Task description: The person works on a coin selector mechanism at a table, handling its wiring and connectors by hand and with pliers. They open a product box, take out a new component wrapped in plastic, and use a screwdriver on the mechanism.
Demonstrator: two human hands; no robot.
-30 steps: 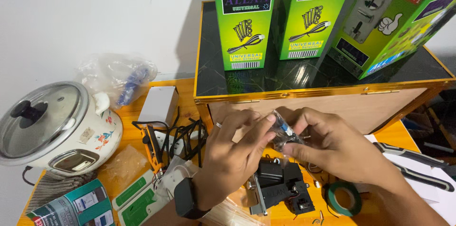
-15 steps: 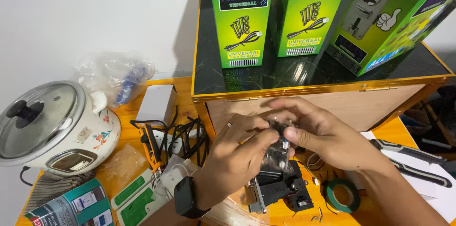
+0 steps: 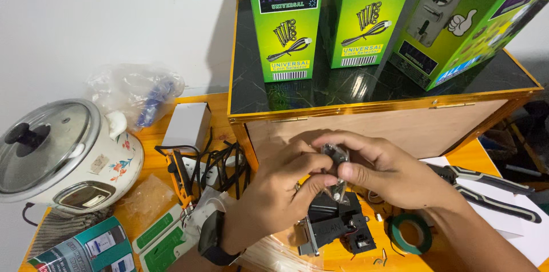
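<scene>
Both hands, left hand (image 3: 280,192) and right hand (image 3: 389,172), pinch a small clear part (image 3: 334,155) between fingertips just above the black module (image 3: 337,226) at near centre; it could slip and drop into the wire clutter since only fingertips grip it.

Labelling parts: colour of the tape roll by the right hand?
Dark green tape roll, head view.

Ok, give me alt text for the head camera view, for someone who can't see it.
Two bare hands, left hand and right hand, pinch a small clear part together above a black device on an orange table. A rice cooker sits at left, three green boxes stand on a dark-topped wooden cabinet behind, and pliers and a green tape roll lie at right.
</scene>
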